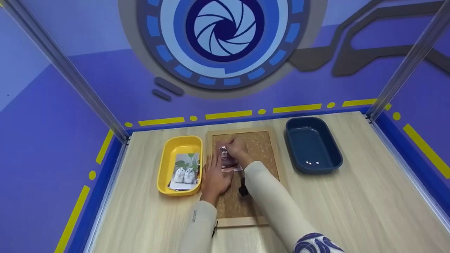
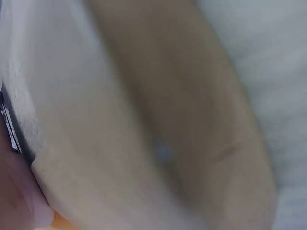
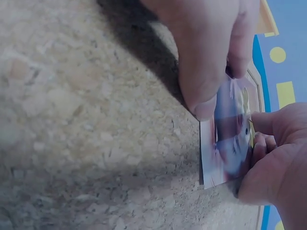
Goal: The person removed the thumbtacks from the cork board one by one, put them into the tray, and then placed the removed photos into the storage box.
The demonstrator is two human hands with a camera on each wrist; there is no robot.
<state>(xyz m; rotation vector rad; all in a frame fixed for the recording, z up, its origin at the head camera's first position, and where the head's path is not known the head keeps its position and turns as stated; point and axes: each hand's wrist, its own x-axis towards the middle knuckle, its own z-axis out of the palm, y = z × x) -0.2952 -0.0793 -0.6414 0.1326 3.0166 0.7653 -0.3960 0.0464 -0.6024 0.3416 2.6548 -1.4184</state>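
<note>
A printed photo (image 1: 227,160) of a grey animal lies on a wood-framed corkboard (image 1: 258,147). My left hand (image 1: 215,177) rests along the photo's left side, fingers extended; in the right wrist view its thumb (image 3: 204,108) presses the near edge. My right hand (image 1: 237,149) is over the photo's upper part, its fingers curled. In the right wrist view, the right hand (image 3: 283,158) pinches a small pin-like thing against the photo (image 3: 230,139), mostly hidden by the fingertips. The left wrist view is blurred and filled mainly by a sleeve (image 2: 96,120).
A yellow tray (image 1: 162,175) with several photos (image 1: 186,174), the top one showing two white animals, stands left of the board. A dark blue tray (image 1: 335,160) stands to the right. A small black item (image 1: 243,190) hangs beside my right sleeve. Blue panels (image 1: 116,88) enclose the table.
</note>
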